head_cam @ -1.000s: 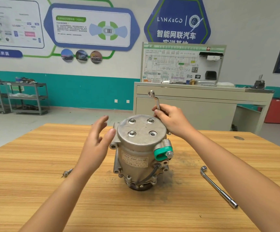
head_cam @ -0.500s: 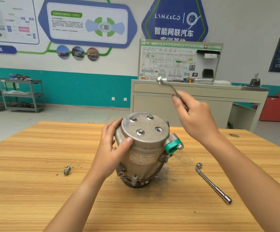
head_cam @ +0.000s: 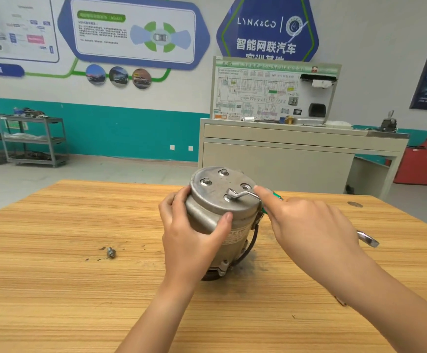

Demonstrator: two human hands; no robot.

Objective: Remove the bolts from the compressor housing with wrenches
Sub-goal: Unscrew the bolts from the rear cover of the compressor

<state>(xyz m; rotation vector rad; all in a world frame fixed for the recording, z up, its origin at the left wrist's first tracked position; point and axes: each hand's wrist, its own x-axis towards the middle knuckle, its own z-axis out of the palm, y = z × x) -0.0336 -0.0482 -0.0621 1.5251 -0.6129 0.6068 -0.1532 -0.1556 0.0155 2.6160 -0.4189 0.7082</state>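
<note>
Step in hand: breaking the next bolt loose on the compressor (head_cam: 222,225). It stands mid-bench (head_cam: 80,301) on its lower end, a bit tilted, with the end cap (head_cam: 217,189) up. Left hand (head_cam: 194,240) grips the housing side, fingers round the far wall and thumb on the near edge, acting as the brace. Right hand (head_cam: 309,225) holds the wrench (head_cam: 243,196), with fingers clamped on the handle and the index finger laid along it. The handle points to 3 o'clock. The ring end sits over the fastener at 6 o'clock on the cap, and that bolt head is mostly hidden under the ring, so I can't confirm it's fully seated. Cap status: one bolt (head_cam: 223,171) at 12 o'clock, another bolt (head_cam: 205,181) at 10 o'clock, and an empty hole (head_cam: 245,186) at 3 o'clock. A loose bolt (head_cam: 110,252) lies on the bench at 9 o'clock of the compressor, so I'd call it one out, three to go. A second wrench (head_cam: 368,239) lies at 3 o'clock, partly behind the right hand. Next move calls for pressing the ring square onto the head, then swinging the handle anticlockwise. The left hand has to counter the torque, because the tilted body will want to spin or tip. Main risks are the ring slipping off the head and knuckles hitting the green fitting (head_cam: 276,196).
</note>
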